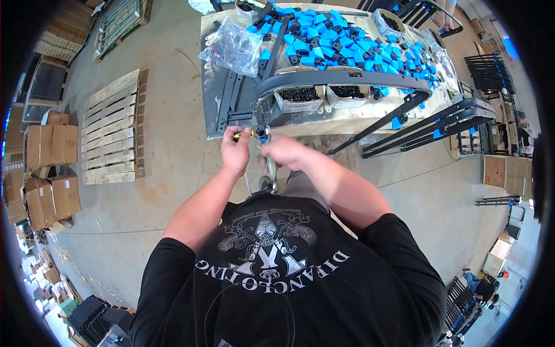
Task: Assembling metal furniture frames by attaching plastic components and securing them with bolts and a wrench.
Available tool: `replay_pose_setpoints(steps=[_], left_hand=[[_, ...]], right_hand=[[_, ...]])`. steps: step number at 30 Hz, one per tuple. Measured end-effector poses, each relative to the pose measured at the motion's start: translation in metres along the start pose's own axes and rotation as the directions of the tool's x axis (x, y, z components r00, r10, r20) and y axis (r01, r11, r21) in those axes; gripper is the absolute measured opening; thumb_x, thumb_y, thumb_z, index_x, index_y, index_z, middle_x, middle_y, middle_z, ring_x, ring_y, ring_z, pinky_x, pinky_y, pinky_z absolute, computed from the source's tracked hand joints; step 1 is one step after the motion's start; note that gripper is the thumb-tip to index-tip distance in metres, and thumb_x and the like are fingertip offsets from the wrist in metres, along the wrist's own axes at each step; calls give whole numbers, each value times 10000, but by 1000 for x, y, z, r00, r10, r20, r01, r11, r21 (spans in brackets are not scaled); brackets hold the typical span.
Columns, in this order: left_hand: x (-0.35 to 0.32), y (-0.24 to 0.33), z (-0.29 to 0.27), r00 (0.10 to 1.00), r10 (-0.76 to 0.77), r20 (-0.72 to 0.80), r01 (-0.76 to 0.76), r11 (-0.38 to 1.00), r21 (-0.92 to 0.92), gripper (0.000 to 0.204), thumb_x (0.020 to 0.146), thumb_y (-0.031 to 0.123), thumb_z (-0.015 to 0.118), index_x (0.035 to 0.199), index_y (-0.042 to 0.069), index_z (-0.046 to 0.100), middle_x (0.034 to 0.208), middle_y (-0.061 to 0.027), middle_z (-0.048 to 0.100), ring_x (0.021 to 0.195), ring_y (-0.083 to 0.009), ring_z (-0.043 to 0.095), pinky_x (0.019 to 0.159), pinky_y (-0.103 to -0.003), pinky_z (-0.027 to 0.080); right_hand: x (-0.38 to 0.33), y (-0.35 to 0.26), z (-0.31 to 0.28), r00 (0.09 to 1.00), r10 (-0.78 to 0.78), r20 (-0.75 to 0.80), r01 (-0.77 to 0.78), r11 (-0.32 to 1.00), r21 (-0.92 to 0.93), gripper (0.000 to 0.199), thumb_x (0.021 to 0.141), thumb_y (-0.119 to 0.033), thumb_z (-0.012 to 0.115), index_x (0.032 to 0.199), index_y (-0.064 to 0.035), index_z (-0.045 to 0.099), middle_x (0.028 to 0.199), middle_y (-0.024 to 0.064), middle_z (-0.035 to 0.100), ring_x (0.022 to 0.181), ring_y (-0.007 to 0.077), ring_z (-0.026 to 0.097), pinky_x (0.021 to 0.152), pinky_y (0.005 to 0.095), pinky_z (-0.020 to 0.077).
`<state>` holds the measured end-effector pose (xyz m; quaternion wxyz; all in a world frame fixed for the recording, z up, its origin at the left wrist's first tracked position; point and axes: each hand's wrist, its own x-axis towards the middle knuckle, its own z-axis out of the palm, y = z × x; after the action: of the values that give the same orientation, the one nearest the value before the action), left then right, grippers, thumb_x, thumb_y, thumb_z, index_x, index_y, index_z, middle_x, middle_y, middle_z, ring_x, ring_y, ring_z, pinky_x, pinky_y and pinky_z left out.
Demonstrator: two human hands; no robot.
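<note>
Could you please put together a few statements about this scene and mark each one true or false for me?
1. The left hand grips a yellow-and-black item. True.
2. The right hand is far away from the left hand. False: the two are close together, the right one blurred.
3. The heap of small pieces on the workbench is mostly red. False: it is blue and black.
4. Two open boxes of small black parts stand side by side on the workbench. True.
5. The wooden pallet with pale slats lies on the floor to the person's left. True.
6. The clear plastic bag lies on the floor. False: it is on the workbench.
</note>
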<state>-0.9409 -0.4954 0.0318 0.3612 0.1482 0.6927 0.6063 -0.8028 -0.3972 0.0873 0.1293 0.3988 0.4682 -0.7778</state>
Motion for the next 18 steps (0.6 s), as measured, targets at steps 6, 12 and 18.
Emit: replay_pose_setpoints(steps=[6, 12, 18], left_hand=[[0, 2, -7, 997, -67, -26, 67, 997, 28, 157, 946, 191, 715, 979, 79, 610, 842, 1, 586, 764, -92, 493, 689, -273, 437], [2, -9, -6, 999, 35, 5, -36, 994, 99, 157, 968, 227, 689, 991, 139, 561, 603, 43, 457, 447, -61, 372, 392, -263, 263], [4, -7, -7, 998, 60, -16, -59, 997, 56, 154, 963, 232, 694, 983, 140, 573, 591, 42, 452, 436, -64, 370, 385, -275, 260]], right_hand=[[-11, -21, 10, 994, 99, -49, -103, 989, -102, 217, 891, -162, 574, 1004, 21, 593, 890, 209, 681, 818, 383, 710, 666, 486, 566], [13, 20, 16, 824, -403, -398, -66, 630, -774, 307, 860, -147, 567, 1012, 110, 637, 1003, 324, 680, 843, 380, 721, 742, 493, 583], [-8, -4, 4, 993, -68, -96, 37, 954, -296, 299, 901, -159, 512, 979, 105, 630, 836, 193, 675, 705, 322, 705, 578, 457, 586]])
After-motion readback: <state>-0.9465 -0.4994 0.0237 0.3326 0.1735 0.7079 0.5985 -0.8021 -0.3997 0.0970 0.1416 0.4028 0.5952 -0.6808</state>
